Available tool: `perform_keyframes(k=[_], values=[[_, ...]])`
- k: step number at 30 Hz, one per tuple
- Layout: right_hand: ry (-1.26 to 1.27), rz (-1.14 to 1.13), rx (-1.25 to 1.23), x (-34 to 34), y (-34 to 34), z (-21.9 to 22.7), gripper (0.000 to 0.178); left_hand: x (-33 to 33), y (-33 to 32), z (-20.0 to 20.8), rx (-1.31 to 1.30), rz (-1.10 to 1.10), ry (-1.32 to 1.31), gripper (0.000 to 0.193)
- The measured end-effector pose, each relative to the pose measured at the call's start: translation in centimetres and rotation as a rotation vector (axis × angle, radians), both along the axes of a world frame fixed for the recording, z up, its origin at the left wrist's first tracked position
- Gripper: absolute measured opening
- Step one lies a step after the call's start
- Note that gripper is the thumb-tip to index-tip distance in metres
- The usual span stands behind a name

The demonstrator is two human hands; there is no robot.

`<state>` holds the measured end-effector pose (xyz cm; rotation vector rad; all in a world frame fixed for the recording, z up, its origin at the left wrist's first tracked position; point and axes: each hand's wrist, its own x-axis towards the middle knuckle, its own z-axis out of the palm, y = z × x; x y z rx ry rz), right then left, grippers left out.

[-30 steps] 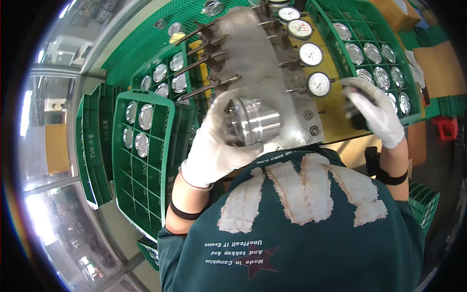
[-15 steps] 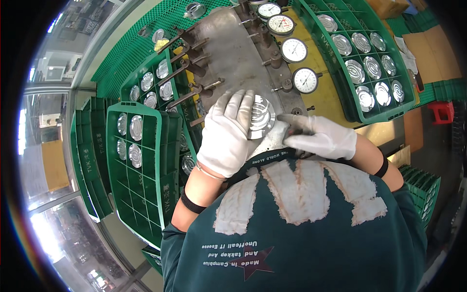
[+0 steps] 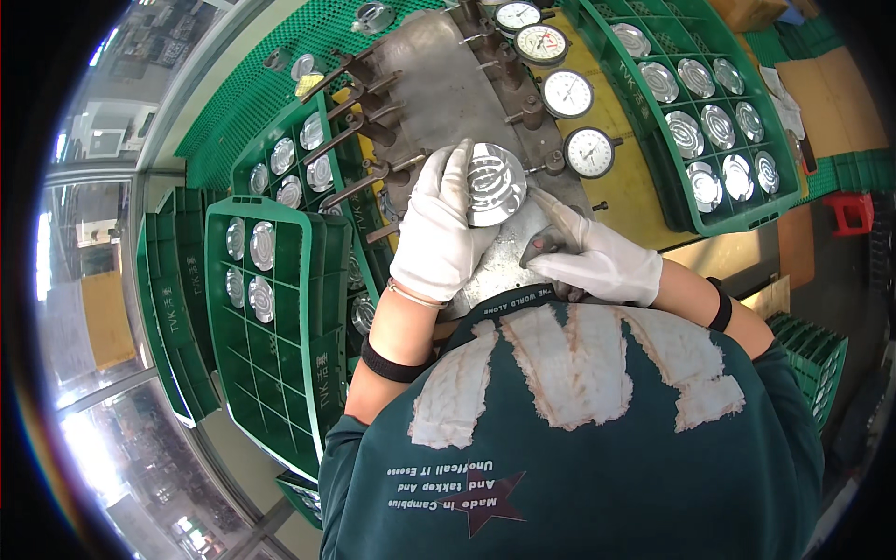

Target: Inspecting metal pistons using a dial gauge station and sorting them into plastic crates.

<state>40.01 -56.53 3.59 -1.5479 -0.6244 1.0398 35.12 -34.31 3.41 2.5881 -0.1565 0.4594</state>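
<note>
A shiny metal piston (image 3: 496,184) with a ringed round top sits at the near end of the grey metal gauge plate (image 3: 439,89). Wrapped against its left side is my left hand (image 3: 440,224), in a white glove. My right hand (image 3: 597,247), gloved too, is just right of and nearer than the piston, index finger stretched toward its edge. Its thumb and index finger are apart, and darkened fingertips show between them; I see nothing held there. A dial gauge (image 3: 589,152) on the plate's right side has its probe pointing toward the piston.
More dial gauges (image 3: 567,93) line the plate's right side, and metal rods (image 3: 350,187) stick out at its left. Green divided crates hold pistons at the right (image 3: 665,140) and left (image 3: 313,280). A red stool (image 3: 847,216) stands far right.
The piston has moved slightly away from me along the plate, my left hand with it. My right hand has shifted left, closer to the piston, its index finger now stretched out.
</note>
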Motion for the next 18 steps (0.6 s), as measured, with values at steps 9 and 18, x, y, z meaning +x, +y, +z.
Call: perform_keyframes(k=[9,18], values=[[-0.029,-0.045,0.025,0.0,0.3,-0.3,0.087,0.0,-0.2,-0.4,-0.012,0.032,-0.022,0.092],[0.043,-0.017,-0.075,-0.1,0.4,0.6,0.088,-0.1,-0.1,-0.4,-0.002,0.029,-0.012,0.093]])
